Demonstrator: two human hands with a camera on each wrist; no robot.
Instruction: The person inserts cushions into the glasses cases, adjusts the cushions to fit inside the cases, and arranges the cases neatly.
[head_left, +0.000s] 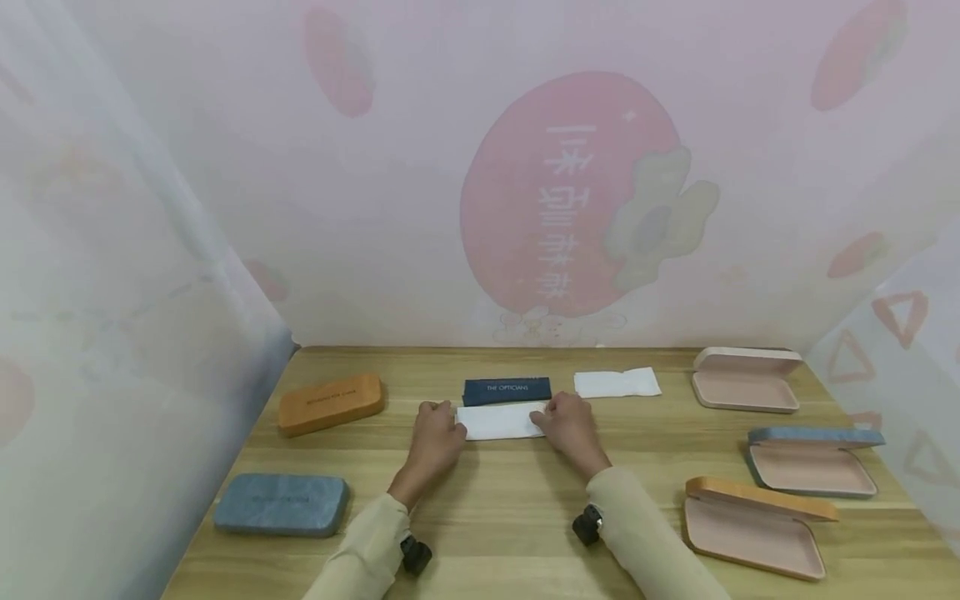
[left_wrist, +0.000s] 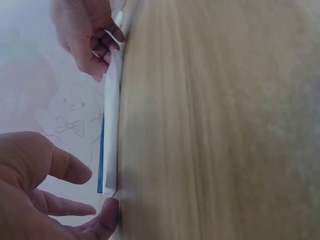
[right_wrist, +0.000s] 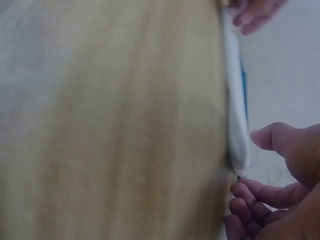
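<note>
A white folded cloth (head_left: pixel 498 422) lies flat on the wooden table. My left hand (head_left: pixel 437 435) is at its left end; in the left wrist view the fingers (left_wrist: pixel 70 206) are loosely bent and spread, one fingertip close to the cloth's corner. At the right end is my right hand (head_left: pixel 572 427), with the thumb reaching over the cloth in the head view. The right wrist view shows that thumb (right_wrist: pixel 272 137) apart from the bent fingers beside the cloth's end. Just behind lies a dark blue flat piece (head_left: pixel 506 390) lettered "THE OPTICIANS".
Another white cloth (head_left: pixel 617 383) lies at the back. Closed glasses cases, one orange (head_left: pixel 332 405) and one blue-grey (head_left: pixel 282 505), are on the left. On the right stand open cases: white (head_left: pixel 746 380), blue-grey (head_left: pixel 813 463) and orange (head_left: pixel 754 530). Printed curtains surround the table.
</note>
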